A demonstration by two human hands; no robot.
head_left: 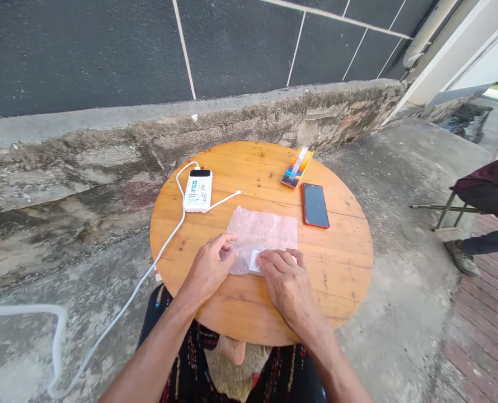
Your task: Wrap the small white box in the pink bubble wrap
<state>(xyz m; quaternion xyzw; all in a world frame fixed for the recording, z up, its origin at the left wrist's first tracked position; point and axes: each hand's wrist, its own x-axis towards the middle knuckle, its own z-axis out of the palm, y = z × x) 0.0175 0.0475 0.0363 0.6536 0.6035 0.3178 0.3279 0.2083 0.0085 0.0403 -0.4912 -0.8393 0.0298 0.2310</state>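
Note:
A pinkish, see-through sheet of bubble wrap (268,226) lies on the round wooden table in front of me. Near its front edge is a flat white piece with a red mark (253,262), like a small box or card, partly under my fingers. My left hand (212,264) is at the left edge of the wrap, its thumb and fingers curled in on the plastic. With fingers together and bent, my right hand (286,280) presses over the right part of the white piece. What lies under the right palm is hidden.
On the wooden table (337,263) stand a white power bank (198,191) with a cable (165,249) running off left, a phone in a red case (315,205) and an orange-and-blue small box (297,168). A dark wall rises behind. A seated person's leg (490,240) shows at right.

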